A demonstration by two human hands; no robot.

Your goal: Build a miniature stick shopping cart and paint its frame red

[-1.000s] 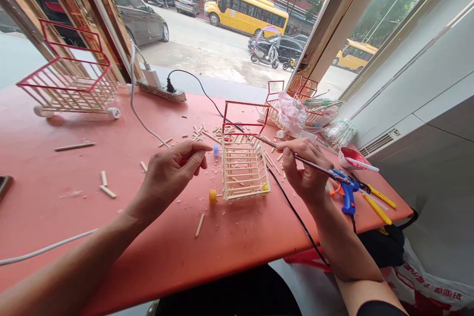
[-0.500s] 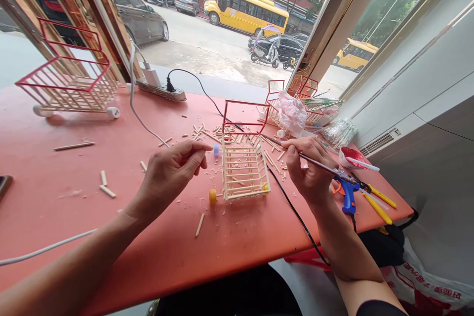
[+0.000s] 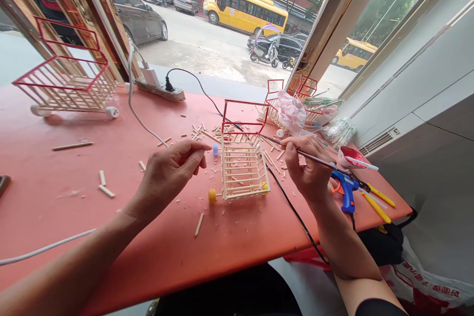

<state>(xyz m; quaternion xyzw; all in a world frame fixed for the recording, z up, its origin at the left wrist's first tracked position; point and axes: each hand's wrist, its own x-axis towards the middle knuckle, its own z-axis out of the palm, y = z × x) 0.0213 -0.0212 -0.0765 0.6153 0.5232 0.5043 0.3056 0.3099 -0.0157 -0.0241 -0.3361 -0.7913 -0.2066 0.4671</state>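
Observation:
A miniature shopping cart (image 3: 244, 170) built of thin wooden sticks stands on the table between my hands. Its handle (image 3: 244, 124) and upper back edge are red; the other sticks are bare wood. One wheel is light blue (image 3: 215, 149), and yellow wheels (image 3: 212, 196) sit at the near end. My right hand (image 3: 307, 163) grips a slim paintbrush (image 3: 314, 159), its tip close to the cart's red back edge; contact is unclear. My left hand (image 3: 174, 168) is closed, index fingertip against or just beside the blue wheel. Whatever its fingers hold, if anything, is hidden.
Another red-trimmed cart (image 3: 70, 84) stands far left; more carts (image 3: 274, 103) are back right beside crumpled plastic (image 3: 291, 111). A bowl of red paint (image 3: 350, 155), blue glue gun (image 3: 346, 190) and yellow-handled pliers (image 3: 377, 202) lie right. Stick offcuts (image 3: 200, 131) and cables (image 3: 292, 207) cross the table.
The view has shifted very slightly. Both hands, the brush and the cart keep almost the same positions.

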